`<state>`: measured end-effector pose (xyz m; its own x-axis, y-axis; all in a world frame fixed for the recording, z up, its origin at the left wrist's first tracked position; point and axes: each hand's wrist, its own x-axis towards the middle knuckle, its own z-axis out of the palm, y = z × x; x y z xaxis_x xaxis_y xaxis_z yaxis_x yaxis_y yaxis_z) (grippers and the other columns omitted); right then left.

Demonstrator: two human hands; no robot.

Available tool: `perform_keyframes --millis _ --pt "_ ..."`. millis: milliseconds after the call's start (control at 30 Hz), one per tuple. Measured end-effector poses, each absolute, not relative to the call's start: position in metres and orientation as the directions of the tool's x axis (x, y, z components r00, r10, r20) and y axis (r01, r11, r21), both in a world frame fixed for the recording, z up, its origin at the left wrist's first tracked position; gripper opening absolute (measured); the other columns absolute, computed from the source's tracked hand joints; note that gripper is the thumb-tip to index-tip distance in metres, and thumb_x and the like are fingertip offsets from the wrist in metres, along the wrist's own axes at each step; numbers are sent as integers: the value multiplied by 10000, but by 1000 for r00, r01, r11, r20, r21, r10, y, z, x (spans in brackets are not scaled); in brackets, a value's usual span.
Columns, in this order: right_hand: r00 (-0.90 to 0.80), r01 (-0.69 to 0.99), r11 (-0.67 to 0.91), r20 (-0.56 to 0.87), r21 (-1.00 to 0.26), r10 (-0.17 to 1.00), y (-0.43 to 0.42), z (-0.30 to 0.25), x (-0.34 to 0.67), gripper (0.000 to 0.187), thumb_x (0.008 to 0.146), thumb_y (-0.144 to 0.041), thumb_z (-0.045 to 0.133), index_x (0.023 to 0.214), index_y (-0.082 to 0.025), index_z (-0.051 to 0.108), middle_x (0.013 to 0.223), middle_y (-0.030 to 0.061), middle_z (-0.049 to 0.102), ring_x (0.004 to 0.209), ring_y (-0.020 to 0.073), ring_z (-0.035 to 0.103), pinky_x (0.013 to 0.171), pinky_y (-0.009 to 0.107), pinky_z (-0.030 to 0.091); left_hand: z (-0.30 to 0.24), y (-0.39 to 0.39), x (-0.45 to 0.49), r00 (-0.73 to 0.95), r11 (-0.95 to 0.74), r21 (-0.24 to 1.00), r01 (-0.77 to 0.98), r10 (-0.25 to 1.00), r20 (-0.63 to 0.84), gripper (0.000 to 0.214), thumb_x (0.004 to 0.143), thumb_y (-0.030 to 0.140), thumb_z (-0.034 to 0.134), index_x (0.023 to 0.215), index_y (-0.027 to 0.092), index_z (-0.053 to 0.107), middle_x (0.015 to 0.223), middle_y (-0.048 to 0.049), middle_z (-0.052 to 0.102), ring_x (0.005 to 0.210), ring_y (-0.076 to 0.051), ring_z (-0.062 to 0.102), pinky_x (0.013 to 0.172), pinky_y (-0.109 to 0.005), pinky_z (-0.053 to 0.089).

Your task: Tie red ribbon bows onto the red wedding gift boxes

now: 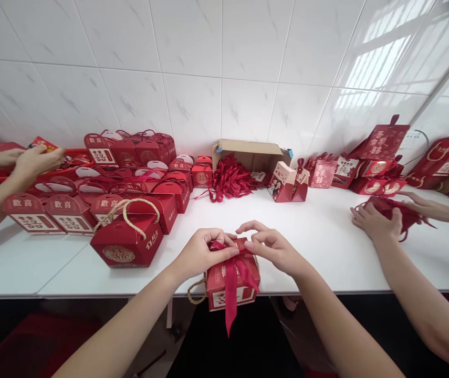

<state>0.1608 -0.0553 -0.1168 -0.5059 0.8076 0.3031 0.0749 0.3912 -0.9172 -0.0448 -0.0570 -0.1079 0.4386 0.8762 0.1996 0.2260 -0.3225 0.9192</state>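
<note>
A small red gift box (232, 289) stands at the near edge of the white table (319, 247), with a rope handle hanging at its left side. A red ribbon (231, 294) lies over its top and hangs down its front. My left hand (202, 252) pinches the ribbon at the top of the box. My right hand (267, 244) pinches the same ribbon from the right side. Both hands have their fingers closed on the ribbon.
A larger red box with rope handle (127, 239) sits left of mine. Several red boxes (102, 184) crowd the back left. A cardboard box (248, 155) spills red ribbons (230, 181). Another person's hands (31, 160) work at the left, another's (382, 220) at the right with red material.
</note>
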Motion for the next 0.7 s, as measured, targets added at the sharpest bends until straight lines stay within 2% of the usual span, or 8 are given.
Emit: perform_keyframes --millis 67,133,267,433,567,633,700 --pt "-438 -85 226 240 -970 866 -53 -123 156 339 814 -384 621 547 -175 613 1066 45 541 1020 205 537 942 377 395 -109 -58 -43 419 -302 930 208 887 195 394 749 300 662 550 206 336 767 -53 704 1040 -250 628 868 -355 491" --pt "-384 -212 123 198 -970 902 -50 -130 151 273 769 -352 663 559 -178 651 1029 39 541 1002 198 537 918 347 405 -109 -59 -41 415 -295 936 192 889 195 406 740 292 667 543 205 324 772 -53 703 1013 -246 637 865 -352 494" --pt "-342 -381 17 158 -924 926 -49 -138 146 187 706 -299 693 570 -172 677 985 36 533 857 163 546 798 300 446 -109 -61 -37 438 -316 928 199 875 204 359 734 264 663 532 200 373 769 -57 710 1044 -250 625 893 -356 482" --pt "-344 -510 -97 99 -855 934 -50 -142 142 191 660 -300 696 548 -159 633 1002 41 534 735 150 545 691 295 464 -111 -63 -36 434 -325 925 197 875 215 434 731 257 663 516 213 288 727 -47 705 1058 -252 623 896 -348 484" --pt "-323 -529 -95 96 -843 941 -51 -146 140 213 660 -325 701 561 -156 619 999 45 536 736 151 550 699 292 473 -114 -63 -36 438 -343 918 198 869 230 432 727 242 659 514 217 283 701 -35 700 1090 -246 609 914 -333 475" --pt "-304 -456 -24 130 -890 944 -55 -147 143 239 710 -367 678 599 -161 627 1031 50 548 793 166 563 748 302 479 -114 -63 -37 427 -352 909 223 873 234 406 727 243 656 509 217 314 706 -37 705 1088 -251 612 906 -339 478" --pt "-332 -302 89 192 -949 924 -59 -147 150 234 779 -412 631 746 -183 663 1110 54 562 936 192 565 855 324 463 -114 -62 -39 407 -372 889 267 880 246 367 731 249 651 507 213 362 733 -49 711 1081 -264 615 888 -352 485"
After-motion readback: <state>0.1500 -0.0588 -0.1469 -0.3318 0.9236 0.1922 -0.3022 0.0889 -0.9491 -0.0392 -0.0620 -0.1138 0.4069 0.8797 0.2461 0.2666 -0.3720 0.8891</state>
